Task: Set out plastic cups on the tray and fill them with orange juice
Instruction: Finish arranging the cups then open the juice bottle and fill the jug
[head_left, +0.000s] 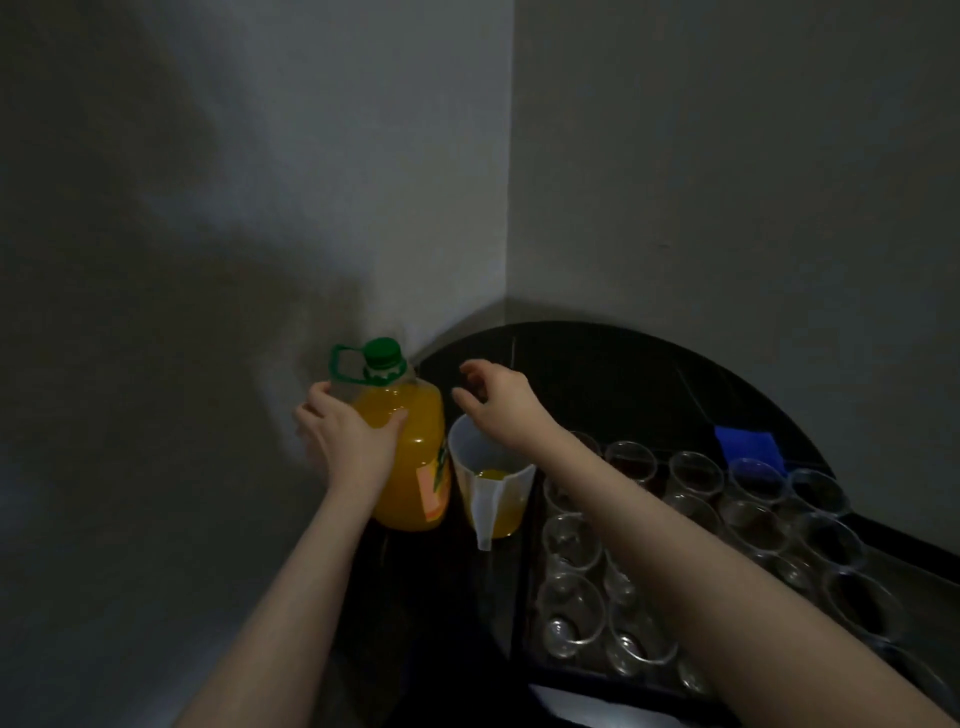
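Observation:
A big clear bottle of orange juice (415, 457) with a green cap and green carry handle stands upright on the dark counter by the wall corner. My left hand (345, 428) grips its shoulder from the left, thumb across the front. Just to its right stands a white plastic jug (491, 493) holding a little juice. My right hand (491, 397) hovers above the jug's rim with fingers loosely curled, holding nothing. Several clear plastic cups (696, 475) stand in rows on a dark tray (522, 597) at the right; they look unfilled.
The black counter (623, 374) curves round at the back and meets two grey walls in a corner. A blue cloth-like object (748, 447) lies behind the cups. The scene is dim, and the tray's far edges are hard to make out.

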